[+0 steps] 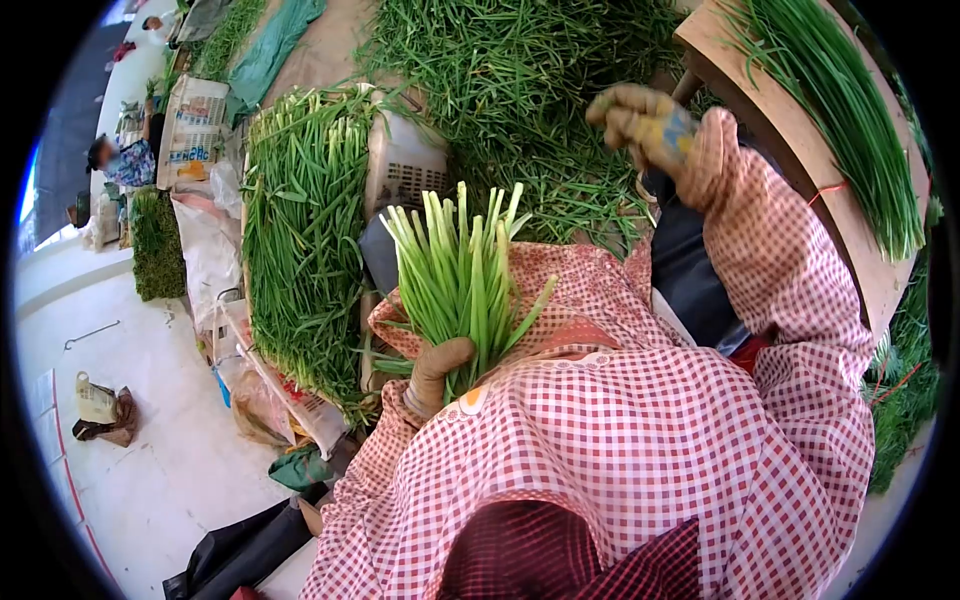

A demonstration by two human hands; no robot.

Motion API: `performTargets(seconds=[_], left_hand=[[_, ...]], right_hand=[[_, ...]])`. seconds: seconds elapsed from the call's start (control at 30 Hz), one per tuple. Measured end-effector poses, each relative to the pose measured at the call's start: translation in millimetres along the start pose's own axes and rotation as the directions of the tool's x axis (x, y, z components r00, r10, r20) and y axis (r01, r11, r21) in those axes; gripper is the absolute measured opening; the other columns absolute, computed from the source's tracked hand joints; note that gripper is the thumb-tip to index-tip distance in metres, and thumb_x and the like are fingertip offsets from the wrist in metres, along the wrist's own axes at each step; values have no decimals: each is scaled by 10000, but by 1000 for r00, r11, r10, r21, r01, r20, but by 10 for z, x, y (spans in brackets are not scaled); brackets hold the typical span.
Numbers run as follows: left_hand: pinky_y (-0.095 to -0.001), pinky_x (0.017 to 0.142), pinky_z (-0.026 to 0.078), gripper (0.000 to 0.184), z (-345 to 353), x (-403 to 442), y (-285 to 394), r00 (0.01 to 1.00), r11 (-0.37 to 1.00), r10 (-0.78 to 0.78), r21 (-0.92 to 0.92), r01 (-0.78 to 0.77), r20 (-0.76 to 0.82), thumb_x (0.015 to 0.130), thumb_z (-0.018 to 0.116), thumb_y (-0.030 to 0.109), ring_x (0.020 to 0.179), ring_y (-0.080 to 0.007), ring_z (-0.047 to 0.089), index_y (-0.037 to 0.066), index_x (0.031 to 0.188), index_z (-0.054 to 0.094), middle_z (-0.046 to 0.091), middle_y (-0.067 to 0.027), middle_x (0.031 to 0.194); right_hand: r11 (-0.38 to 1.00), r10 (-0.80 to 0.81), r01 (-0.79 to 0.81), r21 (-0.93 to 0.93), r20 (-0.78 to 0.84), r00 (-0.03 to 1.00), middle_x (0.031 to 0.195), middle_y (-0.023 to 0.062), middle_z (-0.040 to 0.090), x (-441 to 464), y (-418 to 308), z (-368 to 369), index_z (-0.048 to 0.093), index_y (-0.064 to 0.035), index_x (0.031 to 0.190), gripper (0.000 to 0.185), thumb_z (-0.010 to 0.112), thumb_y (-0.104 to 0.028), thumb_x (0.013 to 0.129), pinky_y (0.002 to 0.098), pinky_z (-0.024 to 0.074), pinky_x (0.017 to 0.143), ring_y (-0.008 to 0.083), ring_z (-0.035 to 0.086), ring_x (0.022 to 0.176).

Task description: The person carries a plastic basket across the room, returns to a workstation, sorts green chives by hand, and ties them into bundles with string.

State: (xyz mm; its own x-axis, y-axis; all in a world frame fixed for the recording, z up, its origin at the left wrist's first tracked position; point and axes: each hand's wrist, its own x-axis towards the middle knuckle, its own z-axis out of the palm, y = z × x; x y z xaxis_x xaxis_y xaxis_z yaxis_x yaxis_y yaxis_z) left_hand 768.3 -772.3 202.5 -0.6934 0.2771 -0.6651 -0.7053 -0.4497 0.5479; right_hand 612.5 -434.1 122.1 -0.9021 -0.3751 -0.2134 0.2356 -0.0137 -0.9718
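Head view: clear of the tan wooden board point(800, 150), the tan-gloved right hand point(645, 125) is raised, grip unclear, pale-ended green stalks point(468, 285) being clasped by the brown-gloved left hand point(438, 370).

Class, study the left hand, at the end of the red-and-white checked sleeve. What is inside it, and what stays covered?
The left hand holds a bunch of slender green stalks with pale tips. The palm is hidden, and the hand covers part of the stalks.

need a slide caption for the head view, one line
Tan-gloved left hand gripping a bunch of pale-ended green stalks, tan-gloved right hand held apart from it
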Motion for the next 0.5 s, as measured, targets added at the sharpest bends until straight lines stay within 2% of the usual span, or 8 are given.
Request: performTargets(seconds=[0.07, 0.13, 0.2, 0.27, 0.33, 0.4, 0.47, 0.5], left_hand=[[-406, 931, 486, 688, 38, 11, 19, 999, 1000, -14, -18, 15, 44, 696, 748, 75, 1062, -280, 590, -10, 1309, 448, 589, -155, 1192], [-407, 933, 487, 691, 65, 19, 20, 996, 999, -26, -31, 28, 84, 695, 750, 78, 1061, -282, 591, -11, 1310, 447, 589, -157, 1192], [-408, 934, 487, 693, 63, 29, 1, 994, 998, -29, -46, 34, 105, 695, 752, 80, 1059, -285, 593, -12, 1310, 445, 588, -159, 1193], [-409, 935, 489, 694, 4, 51, -24, 994, 999, -28, -26, 31, 101, 698, 756, 86, 1058, -288, 594, -13, 1310, 445, 587, -161, 1194], [-408, 936, 491, 691, -20, 47, -1, 996, 999, -34, 37, 31, 84, 705, 762, 98, 1055, -293, 597, -17, 1308, 445, 586, -165, 1198], [-410, 938, 492, 679, -32, -12, 6, 997, 1000, -29, 9, 28, 65, 716, 750, 82, 1059, -296, 596, -17, 1313, 441, 585, -164, 1201], [-410, 944, 489, 675, -99, -29, 11, 997, 997, -70, -14, 70, 35, 719, 746, 84, 1066, -295, 593, -14, 1315, 444, 581, -165, 1210], [-410, 944, 489, 675, -102, -33, 5, 998, 998, -61, -23, 62, 35, 719, 746, 84, 1066, -295, 593, -14, 1315, 444, 581, -165, 1210]], right_hand=[[978, 129, -151, 145, 152, 980, 880, 63, 617, -175, -34, 230, 563, -70, 1162, 310, 574, -256, 915, 191, 448, 423, 47, 528, 572], [959, 280, -283, 19, 92, 956, 730, -6, 554, -323, -142, 648, 530, -53, 1181, 423, 622, -348, 892, 180, 348, 397, 36, 442, 484], [852, 325, -404, 334, 267, 907, 764, 22, 586, -313, -3, 882, 539, -40, 1170, 445, 656, -346, 869, 192, 336, 390, 43, 433, 480], [788, 388, -454, 416, 239, 890, 791, 36, 600, -298, -144, 1149, 566, -30, 1130, 418, 676, -329, 858, 190, 330, 380, 43, 420, 467], [772, 199, -302, 559, 238, 951, 814, 82, 661, -199, 10, 1265, 600, -10, 1078, 333, 668, -262, 871, 197, 402, 371, 71, 546, 474], [859, 121, -170, 483, 132, 984, 802, 105, 675, -102, 84, 1269, 608, -2, 1070, 294, 665, -213, 873, 225, 481, 390, 123, 633, 540], [747, 142, -255, 614, 227, 963, 773, 96, 671, 94, 12, 1021, 625, -12, 1054, 263, 664, -192, 866, 238, 499, 394, 130, 631, 531], [938, 247, -229, 262, -40, 968, 833, 133, 668, 110, -108, 992, 591, 21, 1101, 304, 639, -180, 878, 251, 520, 428, 161, 644, 572]])
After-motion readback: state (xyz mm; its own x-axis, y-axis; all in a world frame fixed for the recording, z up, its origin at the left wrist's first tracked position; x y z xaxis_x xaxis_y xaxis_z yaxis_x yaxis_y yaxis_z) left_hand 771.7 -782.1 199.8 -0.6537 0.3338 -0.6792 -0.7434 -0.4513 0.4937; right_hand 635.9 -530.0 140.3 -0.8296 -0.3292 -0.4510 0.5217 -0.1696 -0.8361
